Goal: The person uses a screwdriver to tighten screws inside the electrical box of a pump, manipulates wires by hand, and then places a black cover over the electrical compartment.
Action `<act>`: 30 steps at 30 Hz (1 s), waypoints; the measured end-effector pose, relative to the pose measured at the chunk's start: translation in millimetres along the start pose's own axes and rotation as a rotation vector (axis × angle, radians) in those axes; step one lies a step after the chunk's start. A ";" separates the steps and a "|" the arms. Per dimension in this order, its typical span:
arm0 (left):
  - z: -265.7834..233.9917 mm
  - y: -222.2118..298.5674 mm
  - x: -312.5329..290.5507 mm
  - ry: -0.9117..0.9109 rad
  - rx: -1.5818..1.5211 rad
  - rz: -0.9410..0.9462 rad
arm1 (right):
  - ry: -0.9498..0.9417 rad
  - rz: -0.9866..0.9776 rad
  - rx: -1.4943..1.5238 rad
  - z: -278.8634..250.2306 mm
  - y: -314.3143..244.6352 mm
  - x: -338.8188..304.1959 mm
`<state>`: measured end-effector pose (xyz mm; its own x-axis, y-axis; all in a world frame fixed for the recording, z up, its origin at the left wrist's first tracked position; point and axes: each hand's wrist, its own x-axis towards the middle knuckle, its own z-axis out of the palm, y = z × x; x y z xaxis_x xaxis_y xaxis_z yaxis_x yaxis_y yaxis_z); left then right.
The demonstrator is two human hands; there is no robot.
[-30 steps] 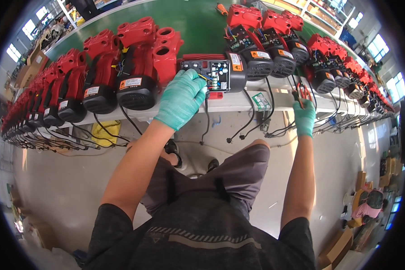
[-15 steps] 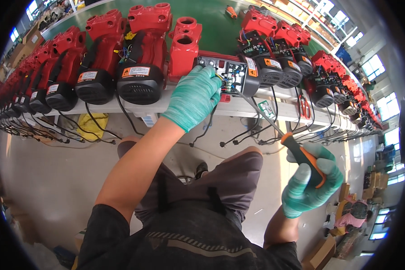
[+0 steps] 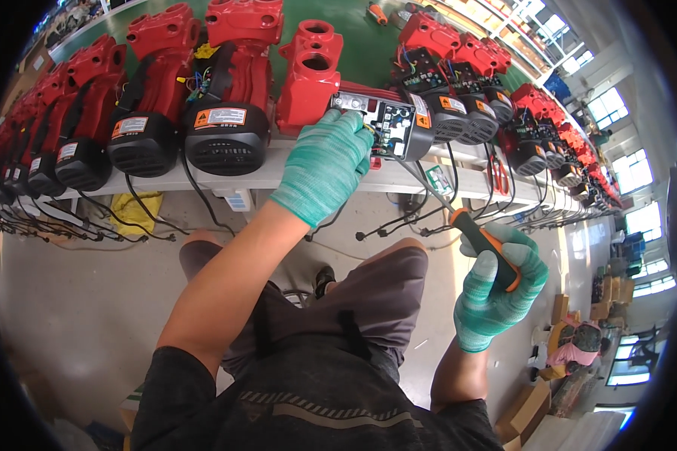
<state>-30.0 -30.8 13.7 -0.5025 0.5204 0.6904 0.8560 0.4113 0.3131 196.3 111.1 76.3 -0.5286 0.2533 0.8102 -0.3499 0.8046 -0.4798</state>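
Note:
A red pump (image 3: 311,71) lies on its side on the bench, its black-ended motor toward the right and its control box (image 3: 393,128) uncovered, showing a circuit board and wires. My left hand (image 3: 325,161), in a green knit glove, is closed against the near edge of that box. A bit of yellow wire shows at its fingertips; what they pinch is hidden. In my gloved right hand (image 3: 504,282) is a screwdriver (image 3: 480,239) with a black and orange handle. Its long shaft slants up and left, the tip by the box's near right corner.
More red pumps (image 3: 229,113) line the bench on the left, and others with exposed boards (image 3: 447,98) on the right. Black cables hang off the front edge (image 3: 278,177). Red-handled pliers (image 3: 498,177) lie at right; another orange tool (image 3: 377,13) is farther back. A person crouches at far right.
The view has shifted slightly, with the bench's left side sliding left. My right hand and the screwdriver sit a little farther left and higher. My left hand stays at the control box.

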 end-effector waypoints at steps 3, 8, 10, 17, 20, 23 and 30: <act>-2.2 1.1 0.1 -0.007 0.008 -0.011 | -0.035 0.038 -0.044 -3.2 -1.1 -2.1; -2.9 2.3 0.3 0.002 0.006 -0.003 | -0.013 0.081 0.018 -4.2 -10.8 -0.3; -3.1 2.2 0.4 0.006 0.002 0.004 | -0.032 0.023 -0.055 -5.6 -5.5 0.6; -3.1 1.7 -0.6 0.025 0.001 0.013 | -0.054 0.025 -0.106 -6.7 -7.8 -3.1; -4.7 2.3 -0.1 0.021 0.012 0.020 | -0.002 0.073 0.011 -6.3 -12.2 -7.8; -2.5 1.2 -0.6 0.019 0.015 0.015 | -0.051 0.016 -0.120 -7.5 -6.8 -5.6; -2.7 2.3 -1.1 -0.034 0.033 0.000 | -0.105 -0.053 -0.219 -5.5 -23.3 9.1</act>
<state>-27.2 -32.5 15.4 -0.5072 0.5451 0.6675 0.8517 0.4354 0.2916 204.0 97.5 96.7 -0.5956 0.1592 0.7873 -0.2098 0.9153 -0.3438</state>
